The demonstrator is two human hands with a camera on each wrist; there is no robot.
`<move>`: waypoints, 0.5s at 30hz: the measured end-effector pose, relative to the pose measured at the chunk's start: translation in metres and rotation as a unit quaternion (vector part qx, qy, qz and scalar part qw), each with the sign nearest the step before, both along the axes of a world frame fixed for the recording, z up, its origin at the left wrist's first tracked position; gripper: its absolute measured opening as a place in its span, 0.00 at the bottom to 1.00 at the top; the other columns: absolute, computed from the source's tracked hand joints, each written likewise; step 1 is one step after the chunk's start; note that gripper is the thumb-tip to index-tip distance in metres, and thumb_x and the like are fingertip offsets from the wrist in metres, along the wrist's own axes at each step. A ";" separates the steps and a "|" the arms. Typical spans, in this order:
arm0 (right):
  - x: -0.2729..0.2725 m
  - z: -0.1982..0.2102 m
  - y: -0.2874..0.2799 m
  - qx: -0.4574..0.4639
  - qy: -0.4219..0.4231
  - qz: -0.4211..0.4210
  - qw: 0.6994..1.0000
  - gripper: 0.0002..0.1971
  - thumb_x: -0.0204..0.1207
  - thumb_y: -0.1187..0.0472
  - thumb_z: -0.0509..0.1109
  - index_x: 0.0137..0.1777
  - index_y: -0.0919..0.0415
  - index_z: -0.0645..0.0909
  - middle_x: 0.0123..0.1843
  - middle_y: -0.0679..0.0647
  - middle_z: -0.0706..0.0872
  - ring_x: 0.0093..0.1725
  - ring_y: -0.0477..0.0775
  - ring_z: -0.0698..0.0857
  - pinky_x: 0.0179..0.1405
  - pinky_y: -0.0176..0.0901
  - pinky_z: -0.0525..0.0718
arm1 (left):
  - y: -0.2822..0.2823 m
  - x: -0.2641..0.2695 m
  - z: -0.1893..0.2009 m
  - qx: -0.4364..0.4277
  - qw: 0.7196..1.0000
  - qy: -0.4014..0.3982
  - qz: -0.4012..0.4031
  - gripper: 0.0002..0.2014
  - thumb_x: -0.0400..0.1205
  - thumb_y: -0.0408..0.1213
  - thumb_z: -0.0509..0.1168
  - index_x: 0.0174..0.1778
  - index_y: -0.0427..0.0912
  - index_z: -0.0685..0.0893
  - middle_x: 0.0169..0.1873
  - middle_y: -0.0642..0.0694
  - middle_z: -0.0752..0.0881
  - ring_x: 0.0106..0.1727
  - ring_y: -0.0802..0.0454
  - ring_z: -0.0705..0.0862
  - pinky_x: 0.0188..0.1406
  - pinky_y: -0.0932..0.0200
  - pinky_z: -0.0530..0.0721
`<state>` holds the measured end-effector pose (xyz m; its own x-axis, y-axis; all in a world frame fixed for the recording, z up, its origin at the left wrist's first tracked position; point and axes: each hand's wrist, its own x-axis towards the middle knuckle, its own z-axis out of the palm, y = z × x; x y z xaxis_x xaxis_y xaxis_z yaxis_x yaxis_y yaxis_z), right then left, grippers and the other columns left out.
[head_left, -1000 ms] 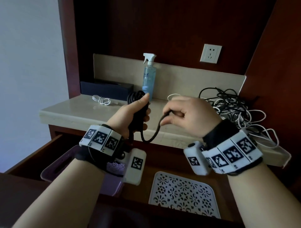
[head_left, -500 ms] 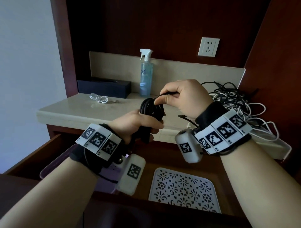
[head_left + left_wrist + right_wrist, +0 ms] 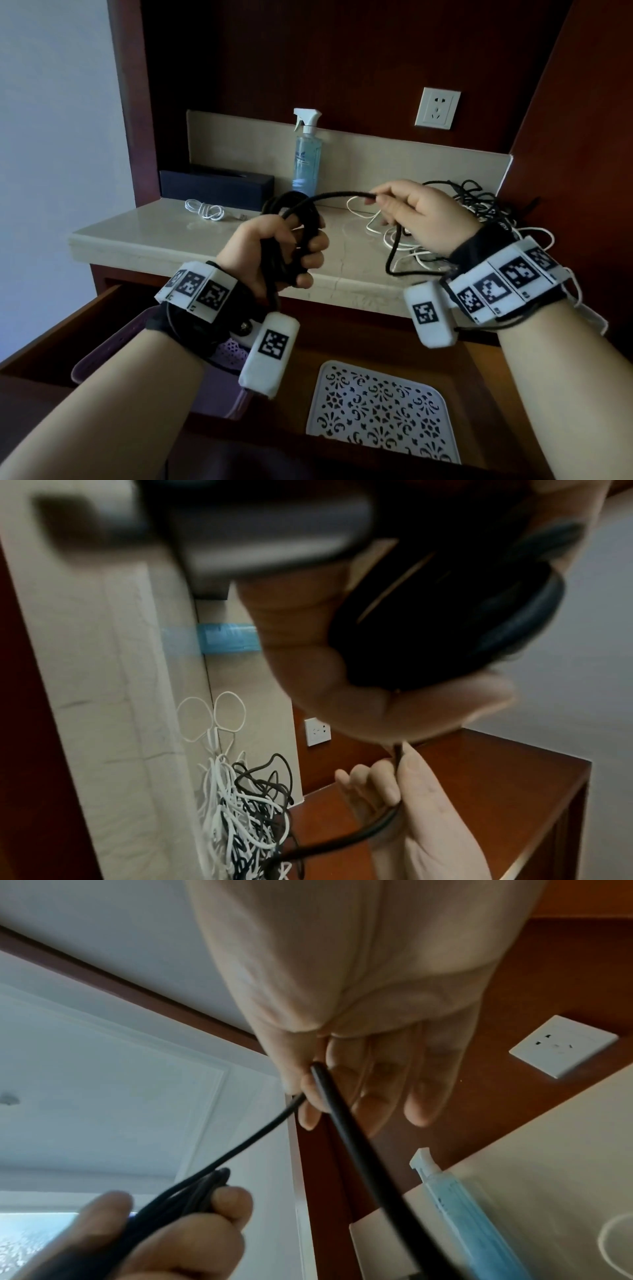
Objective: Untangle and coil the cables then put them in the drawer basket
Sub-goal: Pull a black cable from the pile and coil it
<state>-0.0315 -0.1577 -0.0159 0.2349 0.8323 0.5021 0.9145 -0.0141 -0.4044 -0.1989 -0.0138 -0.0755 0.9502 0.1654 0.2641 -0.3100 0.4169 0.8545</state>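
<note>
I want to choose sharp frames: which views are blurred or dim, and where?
Head view: sharp but dim, wood panels dark. Left wrist view: the black cable coil and left hand are smeared, top edge blurred. Right wrist view: soft motion blur on the right hand; bright pale background.

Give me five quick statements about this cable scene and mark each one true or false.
1. The left hand grips a bundle of black cable loops. True.
2. The right hand is idle. False: it pinches the black cable's free run.
3. The spray bottle lies on its side. False: it stands upright.
4. A coiled white cable lies on the counter. True.
5. The drawer is closed. False: it is pulled open.
</note>
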 end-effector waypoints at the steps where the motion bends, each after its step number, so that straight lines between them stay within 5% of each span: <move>1: 0.001 -0.002 -0.001 0.000 0.005 0.004 1.000 0.09 0.84 0.59 0.58 0.57 0.53 0.79 0.36 0.49 0.83 0.40 0.47 0.85 0.45 0.39 0.81 | 0.000 0.000 0.000 0.005 1.000 0.001 0.002 0.28 0.51 0.34 0.71 0.49 0.38 0.75 0.34 0.44 0.76 0.29 0.52 0.74 0.21 0.61 0.76; 5: -0.003 -0.002 0.010 0.136 0.037 -0.002 0.990 0.09 0.84 0.61 0.58 0.52 0.55 0.80 0.22 0.35 0.76 0.21 0.38 0.74 0.24 0.24 0.69 | -0.009 0.005 -0.002 0.052 0.998 0.037 -0.007 0.23 0.58 0.32 0.63 0.51 0.38 0.75 0.34 0.44 0.75 0.29 0.51 0.74 0.22 0.61 0.77; 10: -0.013 0.005 0.026 0.221 -0.050 -0.016 0.974 0.09 0.83 0.60 0.60 0.51 0.61 0.82 0.32 0.37 0.77 0.31 0.39 0.76 0.33 0.25 0.70 | -0.023 0.013 -0.008 0.102 0.988 0.116 0.004 0.30 0.57 0.35 0.71 0.56 0.36 0.75 0.33 0.44 0.78 0.30 0.51 0.75 0.22 0.60 0.78; 15: -0.016 0.010 0.034 0.224 -0.067 0.001 0.972 0.11 0.83 0.60 0.60 0.50 0.63 0.82 0.37 0.49 0.81 0.36 0.49 0.78 0.38 0.40 0.74 | -0.028 0.012 -0.008 0.095 0.989 0.110 -0.005 0.28 0.58 0.36 0.69 0.55 0.37 0.74 0.32 0.44 0.78 0.28 0.52 0.75 0.21 0.61 0.76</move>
<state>-0.0478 -0.1234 -0.0062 0.1400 0.5238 0.8403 0.9594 0.1382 -0.2460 -0.1872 -0.0414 -0.0837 0.9895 0.1230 0.0761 -0.1045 0.2440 0.9641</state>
